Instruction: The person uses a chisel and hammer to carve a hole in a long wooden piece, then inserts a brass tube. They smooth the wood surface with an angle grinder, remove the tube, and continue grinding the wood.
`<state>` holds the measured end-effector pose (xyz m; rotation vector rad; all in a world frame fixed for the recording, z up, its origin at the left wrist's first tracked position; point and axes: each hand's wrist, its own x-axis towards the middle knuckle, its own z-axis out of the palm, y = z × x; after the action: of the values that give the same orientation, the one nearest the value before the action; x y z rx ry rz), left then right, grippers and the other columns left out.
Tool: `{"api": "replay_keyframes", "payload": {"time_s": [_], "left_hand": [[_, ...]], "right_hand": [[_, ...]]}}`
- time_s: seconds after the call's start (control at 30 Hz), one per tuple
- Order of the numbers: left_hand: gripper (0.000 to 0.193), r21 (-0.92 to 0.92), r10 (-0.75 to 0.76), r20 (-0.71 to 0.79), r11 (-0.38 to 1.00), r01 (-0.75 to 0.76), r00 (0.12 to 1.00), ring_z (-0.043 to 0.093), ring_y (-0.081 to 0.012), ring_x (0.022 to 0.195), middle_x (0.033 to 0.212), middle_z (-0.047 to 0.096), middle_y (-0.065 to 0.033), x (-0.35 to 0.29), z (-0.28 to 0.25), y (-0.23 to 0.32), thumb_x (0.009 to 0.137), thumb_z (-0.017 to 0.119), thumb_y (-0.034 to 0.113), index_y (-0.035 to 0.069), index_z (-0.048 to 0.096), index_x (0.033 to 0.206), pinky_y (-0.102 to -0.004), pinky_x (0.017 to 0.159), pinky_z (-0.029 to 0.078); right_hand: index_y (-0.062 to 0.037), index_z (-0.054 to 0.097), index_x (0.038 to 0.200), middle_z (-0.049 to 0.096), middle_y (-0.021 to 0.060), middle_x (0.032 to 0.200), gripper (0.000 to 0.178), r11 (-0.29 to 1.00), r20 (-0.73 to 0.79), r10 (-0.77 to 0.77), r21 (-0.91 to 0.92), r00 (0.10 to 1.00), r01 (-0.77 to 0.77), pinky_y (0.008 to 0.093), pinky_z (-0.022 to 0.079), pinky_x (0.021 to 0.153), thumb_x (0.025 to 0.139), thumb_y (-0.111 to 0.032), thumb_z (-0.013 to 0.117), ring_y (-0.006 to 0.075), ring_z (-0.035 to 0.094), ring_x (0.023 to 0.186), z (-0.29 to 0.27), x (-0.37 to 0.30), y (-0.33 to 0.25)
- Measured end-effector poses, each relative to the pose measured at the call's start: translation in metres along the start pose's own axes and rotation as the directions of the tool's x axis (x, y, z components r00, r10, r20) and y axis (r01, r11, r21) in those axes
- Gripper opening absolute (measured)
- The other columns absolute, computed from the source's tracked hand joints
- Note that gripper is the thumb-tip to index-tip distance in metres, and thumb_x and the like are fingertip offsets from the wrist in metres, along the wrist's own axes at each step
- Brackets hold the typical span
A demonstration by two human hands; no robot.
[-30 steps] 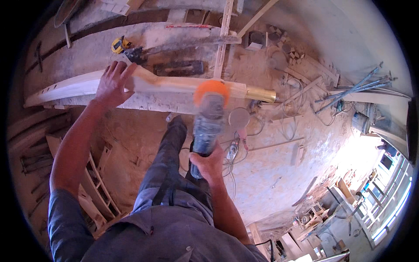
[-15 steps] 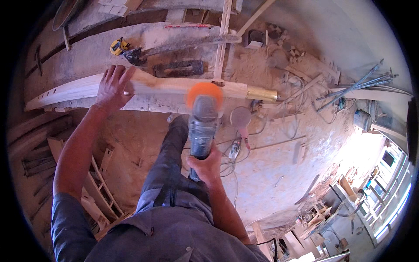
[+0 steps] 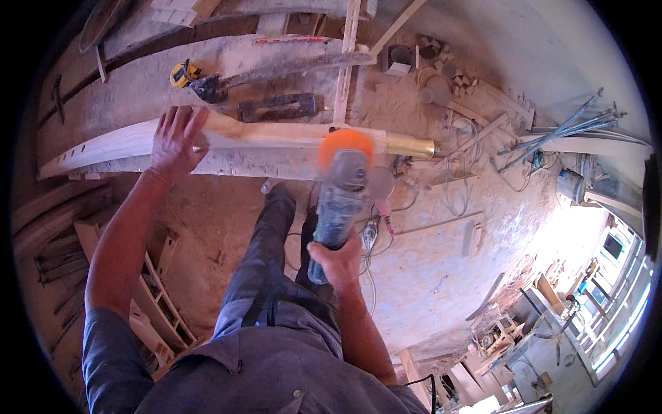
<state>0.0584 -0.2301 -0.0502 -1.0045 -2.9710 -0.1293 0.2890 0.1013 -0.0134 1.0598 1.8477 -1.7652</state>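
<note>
A long, pale wooden leg [image 3: 269, 134] with a gold-coloured end cap [image 3: 409, 146] lies along the near edge of the workbench [image 3: 138, 93]. My left hand [image 3: 176, 143] grips it left of its middle, fingers over the far side and thumb on the near side. In my right hand [image 3: 339, 261] is an angle grinder [image 3: 342, 196], gripped round its body. Its orange sanding disc [image 3: 338, 143], blurred as if spinning, covers part of the leg close to the cap. Whether disc and wood touch, I cannot tell.
On the bench behind the leg lie a yellow tape measure [image 3: 183, 72] and a dark flat tool [image 3: 278, 106]. A second round-headed tool [image 3: 380, 182], pink-handled, is beyond the grinder, near tangled cables [image 3: 369, 238]. Metal rods [image 3: 565, 134] and wood scraps [image 3: 476, 86] lie at the right.
The grinder and my right hand have shifted right along the leg, nearer the gold cap. My left hand keeps its grip in about the same place.
</note>
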Motion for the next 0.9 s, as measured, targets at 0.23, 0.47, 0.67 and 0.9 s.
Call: {"api": "replay_keyframes", "payload": {"time_s": [0.23,0.47,0.67,0.9], "left_hand": [[0.094,0.022,-0.016,0.004,1.0,0.016,1.0,0.057,-0.0406,0.115,0.125,0.056,-0.0186,0.003,0.0,0.006,0.057,0.091,0.014,0.009,0.052,0.142,-0.0532,0.099,0.05],[0.094,0.002,-0.022,-0.022,1.0,0.022,1.0,0.056,-0.0407,0.117,0.126,0.056,-0.0182,-0.003,0.001,0.003,0.058,0.091,0.014,0.009,0.052,0.142,-0.0527,0.1,0.049],[0.098,-0.018,0.017,-0.033,1.0,-0.018,0.999,0.056,-0.0391,0.118,0.125,0.055,-0.0172,-0.003,0.003,0.002,0.058,0.092,0.018,0.012,0.05,0.147,-0.0538,0.103,0.047],[0.096,0.01,-0.006,-0.037,1.0,0.006,0.999,0.056,-0.0405,0.118,0.126,0.056,-0.0182,-0.006,0.0,0.006,0.057,0.093,0.02,0.009,0.053,0.143,-0.053,0.101,0.049]], "right_hand": [[-0.0006,0.064,0.113,0.074,0.0147,0.095,0.05,0.988,0.048,-0.068,-0.138,0.997,0.074,0.0408,0.057,0.081,0.07,-0.018,0.081,0.0257,0.073,0.087,0.021,-0.005,-0.004],[0.0002,0.068,0.112,0.072,0.0062,0.091,0.049,0.998,-0.028,0.042,0.056,0.999,-0.041,0.037,0.057,0.077,0.069,-0.016,0.083,0.02,0.07,0.081,-0.011,-0.006,-0.006],[-0.0004,0.065,0.112,0.073,0.0138,0.093,0.049,0.989,0.044,-0.083,-0.119,0.996,0.087,0.0381,0.056,0.081,0.07,-0.018,0.082,0.0217,0.07,0.086,0.021,-0.004,0.004],[-0.0021,0.066,0.112,0.071,0.0065,0.092,0.047,0.99,-0.035,0.044,0.137,0.998,-0.039,0.0358,0.056,0.077,0.07,-0.013,0.083,0.0174,0.068,0.082,-0.012,-0.005,-0.009]]}}
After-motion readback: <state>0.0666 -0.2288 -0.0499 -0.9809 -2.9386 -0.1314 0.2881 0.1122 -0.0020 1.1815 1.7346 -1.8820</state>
